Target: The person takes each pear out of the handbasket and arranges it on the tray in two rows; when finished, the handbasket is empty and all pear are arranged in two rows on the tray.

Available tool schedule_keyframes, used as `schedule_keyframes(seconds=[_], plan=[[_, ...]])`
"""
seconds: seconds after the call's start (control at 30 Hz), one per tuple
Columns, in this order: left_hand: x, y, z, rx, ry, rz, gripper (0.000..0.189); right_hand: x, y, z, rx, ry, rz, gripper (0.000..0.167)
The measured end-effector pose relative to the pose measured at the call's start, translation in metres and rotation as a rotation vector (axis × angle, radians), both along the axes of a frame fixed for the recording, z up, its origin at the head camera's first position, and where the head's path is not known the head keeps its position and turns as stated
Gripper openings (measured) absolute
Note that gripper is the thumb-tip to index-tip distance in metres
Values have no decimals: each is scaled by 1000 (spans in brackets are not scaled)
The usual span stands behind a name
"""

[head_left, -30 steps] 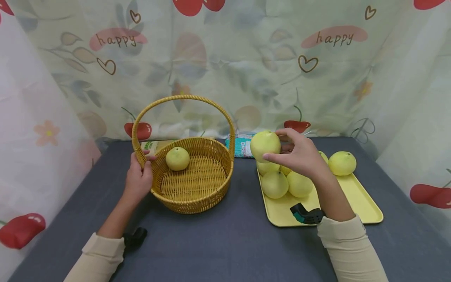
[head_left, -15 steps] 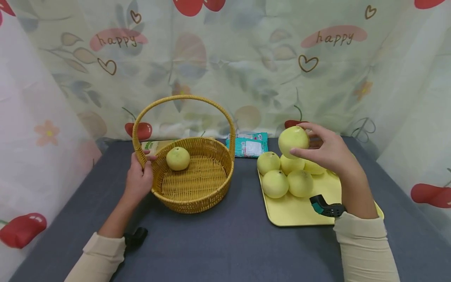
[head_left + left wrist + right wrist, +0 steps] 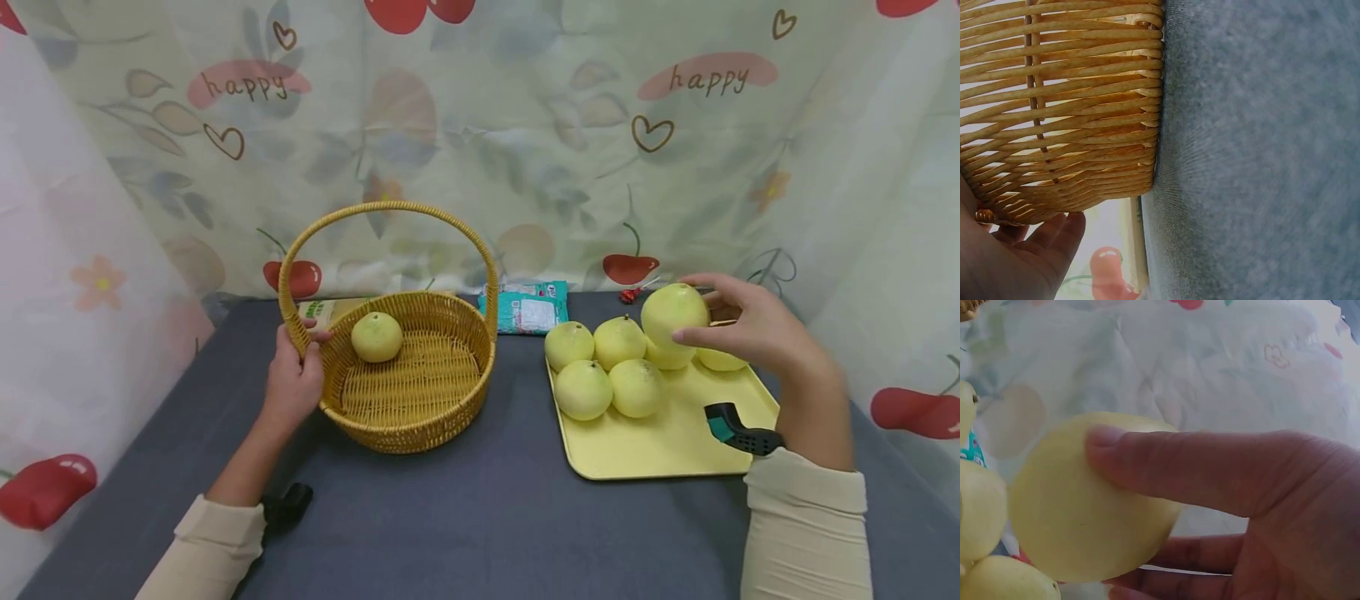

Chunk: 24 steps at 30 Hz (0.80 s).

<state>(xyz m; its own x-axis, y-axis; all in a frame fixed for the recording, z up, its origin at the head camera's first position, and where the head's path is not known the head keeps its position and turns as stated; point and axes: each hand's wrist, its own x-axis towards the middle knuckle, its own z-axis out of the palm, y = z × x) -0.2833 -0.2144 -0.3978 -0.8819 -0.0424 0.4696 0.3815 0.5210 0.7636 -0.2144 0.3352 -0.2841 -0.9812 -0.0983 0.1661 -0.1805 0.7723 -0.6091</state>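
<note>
My left hand (image 3: 294, 379) grips the foot of the arched handle of a woven wicker basket (image 3: 412, 435). In the left wrist view, its fingers (image 3: 1063, 240) curl at the rim beside the woven wall. One pale yellow-green melon (image 3: 377, 337) lies inside the basket, at its back left. My right hand (image 3: 757, 325) holds another such melon (image 3: 675, 313) between thumb and fingers, over the back row on a yellow tray (image 3: 660, 450). In the right wrist view, the thumb presses on this melon's (image 3: 1079, 519) side. Several more melons (image 3: 583, 390) sit on the tray, mostly at its left and back.
A teal printed packet (image 3: 531, 308) lies at the back between basket and tray. Behind the basket is a flat tan packet (image 3: 326, 310), partly hidden. A small red item (image 3: 630, 295) lies behind the tray. Printed curtains (image 3: 480, 167) close off the back and sides of the dark table (image 3: 480, 525).
My right hand has carried its melon rightward across the tray, from the back left corner to past the middle of the back row. My left hand and the basket have stayed put.
</note>
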Motion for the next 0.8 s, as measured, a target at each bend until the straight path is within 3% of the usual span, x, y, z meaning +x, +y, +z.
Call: schedule_keyframes(seconds=[0.3, 0.57, 0.8], plan=[[2, 1, 1, 4, -12, 8, 32, -1, 25, -12, 60, -85, 81, 69], [1, 1, 1, 11, -27, -5, 32, -10, 39, -34, 41, -230, 133, 71], [2, 1, 2, 2, -17, 5, 32, -12, 44, -42, -7, -333, 151, 72]])
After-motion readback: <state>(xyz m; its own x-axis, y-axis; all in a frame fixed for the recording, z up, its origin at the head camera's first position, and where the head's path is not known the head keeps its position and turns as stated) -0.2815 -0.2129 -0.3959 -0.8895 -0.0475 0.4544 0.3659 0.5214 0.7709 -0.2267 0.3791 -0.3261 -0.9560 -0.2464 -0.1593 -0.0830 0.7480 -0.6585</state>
